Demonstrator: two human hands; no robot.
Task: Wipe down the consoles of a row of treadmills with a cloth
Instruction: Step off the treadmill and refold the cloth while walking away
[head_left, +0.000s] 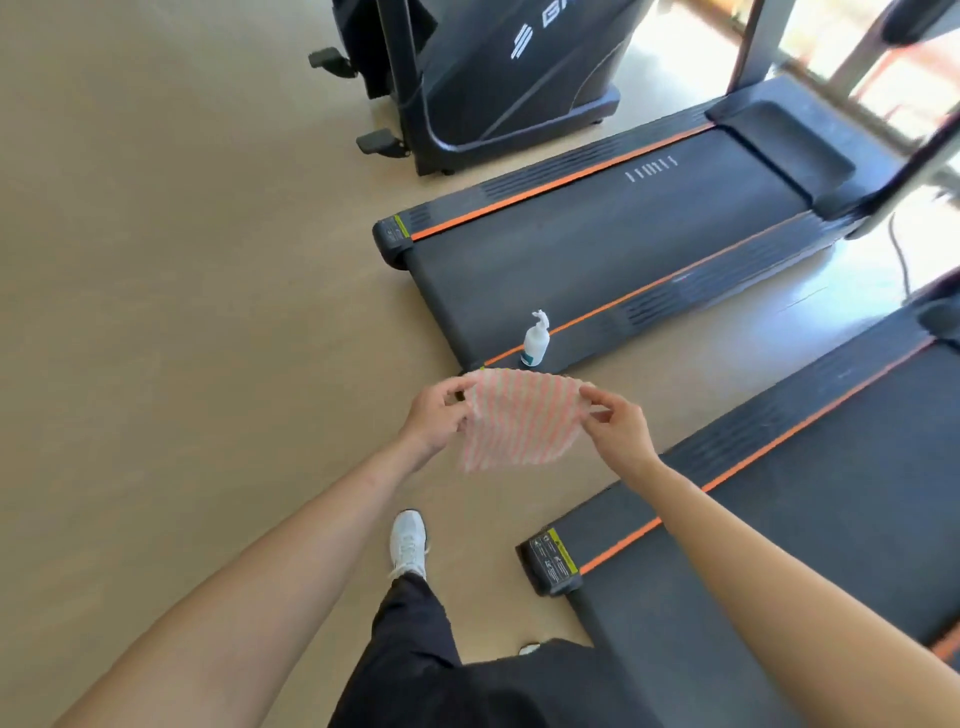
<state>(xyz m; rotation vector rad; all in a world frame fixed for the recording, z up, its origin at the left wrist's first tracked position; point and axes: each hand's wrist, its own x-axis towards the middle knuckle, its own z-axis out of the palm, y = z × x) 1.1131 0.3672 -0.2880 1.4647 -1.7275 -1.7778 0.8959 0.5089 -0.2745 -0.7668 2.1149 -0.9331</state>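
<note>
Dark trousers (415, 665) fill the bottom centre of the frame, with one white shoe (409, 543) stepping forward on the tan floor (156, 312). Above them both bare forearms reach out toward the middle of the frame. The left hand (434, 415) and the right hand (621, 423) hold a pink-and-white striped cloth (519, 418) between them, each pinching an upper corner with thumb and fingertips closed on the fabric, so the cloth hangs spread and slack in the air, touching nothing else.

Just beyond the cloth, a small white spray bottle (535, 343) stands upright on the rear corner of the far treadmill (597, 244), whose deck runs toward the upper right. A nearer treadmill (779, 519) lies along the right side. An upright exercise machine (493, 78) stands at top centre. No console surface shows clearly; the uprights run out of the frame at the upper right.

This looks like the preparing step: the cloth is being opened out, and no wiping has begun. Next, I judge, the cloth needs folding or bunching into one hand, perhaps wetting from the bottle, and then a walk up along a deck to reach a console.
</note>
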